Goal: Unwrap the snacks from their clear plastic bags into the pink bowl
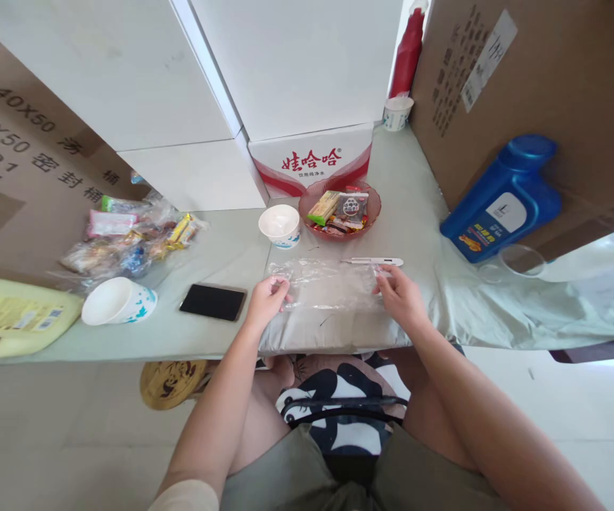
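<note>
A clear plastic bag (331, 285) is stretched sideways low over the covered table. My left hand (270, 297) pinches its left end, and my right hand (396, 287) grips its right end. Just behind the bag lies a white utility knife (375, 262), close to my right fingertips. Farther back stand a white paper bowl (280, 226) and a pinkish-red clear dish (373, 213) holding several wrapped snacks (350, 206). A black phone (214, 301) rests left of my left hand.
On the left are packaged snacks (130, 238), another paper bowl (118, 301) and a yellow jug (13, 316). A blue bottle (503, 202) and a clear cup (522, 261) stand right, before a big carton (541, 85). A red-and-white box (314, 160) is behind.
</note>
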`<state>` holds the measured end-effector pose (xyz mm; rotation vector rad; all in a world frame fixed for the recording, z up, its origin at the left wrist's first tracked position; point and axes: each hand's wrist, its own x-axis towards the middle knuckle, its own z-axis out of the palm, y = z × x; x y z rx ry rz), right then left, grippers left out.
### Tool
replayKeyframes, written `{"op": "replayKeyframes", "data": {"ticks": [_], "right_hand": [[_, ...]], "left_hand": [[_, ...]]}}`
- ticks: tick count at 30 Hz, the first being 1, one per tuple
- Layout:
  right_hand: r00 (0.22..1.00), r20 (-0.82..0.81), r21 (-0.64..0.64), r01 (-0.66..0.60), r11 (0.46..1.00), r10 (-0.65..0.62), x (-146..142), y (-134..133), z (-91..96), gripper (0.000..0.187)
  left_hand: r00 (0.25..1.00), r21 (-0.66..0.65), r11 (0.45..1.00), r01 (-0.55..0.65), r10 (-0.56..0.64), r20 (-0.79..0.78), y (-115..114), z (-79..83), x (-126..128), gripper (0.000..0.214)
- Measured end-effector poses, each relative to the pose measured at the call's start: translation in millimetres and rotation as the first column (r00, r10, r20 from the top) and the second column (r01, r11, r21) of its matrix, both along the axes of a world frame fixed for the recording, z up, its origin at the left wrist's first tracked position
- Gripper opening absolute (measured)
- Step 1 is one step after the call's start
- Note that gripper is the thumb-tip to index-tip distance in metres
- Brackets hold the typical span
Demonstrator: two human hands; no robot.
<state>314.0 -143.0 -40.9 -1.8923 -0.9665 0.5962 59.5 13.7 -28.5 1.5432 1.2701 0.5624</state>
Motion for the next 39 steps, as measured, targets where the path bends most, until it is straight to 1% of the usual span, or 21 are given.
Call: {"op": "replayKeyframes", "data": {"ticks": [4, 6, 9, 12, 15, 17, 20, 21, 22, 24, 25, 27, 29, 30, 32, 33, 34, 36, 37, 38, 39], "right_hand": [[0.996, -0.01, 0.084, -0.091, 0.992, 0.092, -2, 0, -1.7, 0.045], [0.996, -0.019, 0.089, -0.089, 0.992, 0.091, -3, 0, -3.8, 0.041], [0.999, 0.003, 0.0, -0.033, 0.999, 0.033, -2, 0, -6.6, 0.044], [0.982, 0.189, -0.077, 0.008, 0.997, 0.006, 0, -2, -9.2, 0.05], [0.912, 0.41, -0.11, 0.021, 0.994, 0.027, -1, -3, -12.9, 0.058], [0.855, 0.514, -0.121, -0.007, 0.993, 0.068, -3, -4, -15.6, 0.061], [0.784, 0.602, -0.145, -0.077, 0.986, 0.15, -10, -14, -18.9, 0.067], [0.763, 0.618, -0.168, -0.107, 0.98, 0.19, -13, -20, -19.4, 0.07], [0.74, 0.627, -0.199, -0.151, 0.968, 0.244, -16, -28, -19.5, 0.072], [0.699, 0.62, -0.243, -0.261, 0.934, 0.356, -21, -44, -17.8, 0.073], [0.692, 0.608, -0.239, -0.308, 0.921, 0.389, -22, -50, -15.7, 0.071], [0.729, 0.574, -0.163, -0.344, 0.925, 0.372, -22, -54, -9.4, 0.062], [0.804, 0.516, -0.052, -0.316, 0.947, 0.296, -22, -42, -2.2, 0.058], [0.836, 0.474, -0.018, -0.303, 0.953, 0.276, -23, -33, 0.8, 0.06], [0.88, 0.363, -0.012, -0.322, 0.947, 0.304, -25, -10, 4.8, 0.071], [0.892, 0.288, -0.04, -0.353, 0.935, 0.349, -26, 0, 5.7, 0.07], [0.892, 0.204, -0.081, -0.396, 0.915, 0.404, -28, 9, 6.1, 0.061], [0.89, 0.023, -0.132, -0.448, 0.884, 0.455, -34, 20, 5.7, 0.035], [0.894, -0.07, -0.125, -0.447, 0.886, 0.442, -38, 22, 5.2, 0.029], [0.9, -0.159, -0.094, -0.423, 0.901, 0.406, -41, 24, 4.9, 0.03], [0.904, -0.239, -0.047, -0.375, 0.926, 0.355, -45, 24, 4.7, 0.033]], "left_hand": [[0.999, 0.166, 0.986, 0.009, -0.016, 0.042, 4, -1.5, -1, 0.027], [0.999, 0.208, 0.978, 0.011, -0.017, 0.028, 7, -2.5, -2, 0.026], [0.998, 0.194, 0.981, 0.017, -0.004, -0.066, 10, -4.9, -2, 0.026], [0.979, 0.239, 0.97, 0.043, 0.007, -0.204, 11, -6.6, -2, 0.019], [0.914, 0.276, 0.957, 0.095, 0.027, -0.406, 9, -6.7, -2, 0.018], [0.873, 0.364, 0.922, 0.13, 0.067, -0.483, 7, -7.3, -2, 0.029], [0.886, 0.512, 0.842, 0.17, 0.097, -0.453, 8, -10.9, 0, 0.046], [0.898, 0.519, 0.834, 0.187, 0.069, -0.434, 9, -12.7, 1, 0.048], [0.91, 0.5, 0.843, 0.201, 0.029, -0.414, 11, -14.7, 2, 0.048], [0.934, 0.425, 0.88, 0.212, -0.054, -0.354, 16, -18.7, 4, 0.044], [0.948, 0.392, 0.895, 0.211, -0.09, -0.304, 18, -20.4, 5, 0.042], [0.972, 0.329, 0.919, 0.216, -0.172, -0.159, 19, -22.4, 8, 0.041], [0.962, 0.236, 0.937, 0.26, -0.273, 0.027, 17, -21.5, 12, 0.04], [0.94, 0.178, 0.938, 0.296, -0.319, 0.122, 15, -19.5, 15, 0.04], [0.875, 0.063, 0.922, 0.381, -0.382, 0.298, 10, -12.5, 18, 0.04], [0.838, 0.022, 0.91, 0.414, -0.39, 0.383, 7, -7.9, 19, 0.042], [0.801, -0.008, 0.905, 0.424, -0.371, 0.47, 5, -3.1, 19, 0.046], [0.714, -0.062, 0.924, 0.377, -0.247, 0.655, 3, 5.4, 19, 0.057], [0.66, -0.103, 0.934, 0.342, -0.161, 0.734, 2, 8.2, 19, 0.062], [0.61, -0.152, 0.934, 0.322, -0.082, 0.788, 1, 9.5, 19, 0.067], [0.58, -0.204, 0.92, 0.335, -0.03, 0.814, 0, 9.3, 19, 0.071]]}}
